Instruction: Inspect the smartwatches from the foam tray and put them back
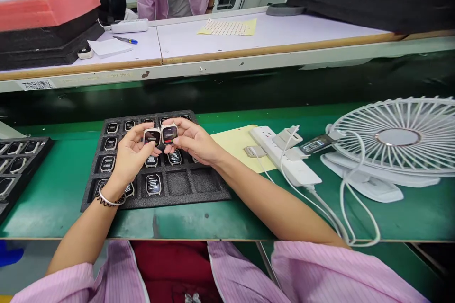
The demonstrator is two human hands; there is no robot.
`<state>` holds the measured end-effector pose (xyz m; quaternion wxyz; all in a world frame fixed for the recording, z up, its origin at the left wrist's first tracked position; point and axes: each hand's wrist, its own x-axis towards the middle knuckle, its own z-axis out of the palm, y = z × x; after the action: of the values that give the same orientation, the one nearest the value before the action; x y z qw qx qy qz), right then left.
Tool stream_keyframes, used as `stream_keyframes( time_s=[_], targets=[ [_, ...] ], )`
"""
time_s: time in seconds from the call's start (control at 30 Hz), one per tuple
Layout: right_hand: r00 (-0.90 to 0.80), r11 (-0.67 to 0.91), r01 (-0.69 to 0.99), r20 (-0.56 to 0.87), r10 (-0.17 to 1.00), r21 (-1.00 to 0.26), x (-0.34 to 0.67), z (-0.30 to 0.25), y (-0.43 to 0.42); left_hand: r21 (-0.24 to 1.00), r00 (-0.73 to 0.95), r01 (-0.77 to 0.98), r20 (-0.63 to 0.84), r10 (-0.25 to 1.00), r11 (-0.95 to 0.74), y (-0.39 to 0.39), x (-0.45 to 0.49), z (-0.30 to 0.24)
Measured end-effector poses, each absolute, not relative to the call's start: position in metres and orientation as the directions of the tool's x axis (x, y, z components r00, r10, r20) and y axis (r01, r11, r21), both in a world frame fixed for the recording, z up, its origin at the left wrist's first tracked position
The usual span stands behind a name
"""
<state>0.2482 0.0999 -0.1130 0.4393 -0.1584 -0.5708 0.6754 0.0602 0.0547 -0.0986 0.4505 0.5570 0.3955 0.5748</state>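
My left hand holds a smartwatch case without a strap, its thumb on the lit screen. In my right hand is a second smartwatch case, gripped at its edge with the thumb at the lower part of its screen. The two watches are side by side, screens facing me, above a black foam tray. Rows of similar watches, such as one watch with white text on its screen, lie in the tray's pockets. My hands and forearms hide part of the tray.
A second foam tray of watches lies at left. To the right are a yellow sheet, a gray watch-like piece, a white power strip with cables and a white fan. A raised shelf runs behind; people are beyond it.
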Motion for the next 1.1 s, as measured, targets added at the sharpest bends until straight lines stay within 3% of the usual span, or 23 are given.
stream_keyframes(
  time_s=[0.37,0.73,1.1],
  targets=[
    [-0.561,0.051,-0.4,0.288,0.776,-0.915,0.242,-0.124,0.1,0.976,0.007,-0.068,0.209,0.978,-0.208,0.05,0.058,-0.106],
    [-0.572,-0.051,-0.373,0.186,0.799,-0.926,0.243,-0.122,0.093,0.988,0.017,-0.077,0.136,0.991,-0.134,0.047,0.057,-0.105],
    [-0.529,-0.257,-0.286,-0.071,0.845,-0.923,0.294,-0.14,0.035,0.972,0.289,-0.144,-0.139,0.947,0.186,0.022,0.079,-0.114]
  ],
)
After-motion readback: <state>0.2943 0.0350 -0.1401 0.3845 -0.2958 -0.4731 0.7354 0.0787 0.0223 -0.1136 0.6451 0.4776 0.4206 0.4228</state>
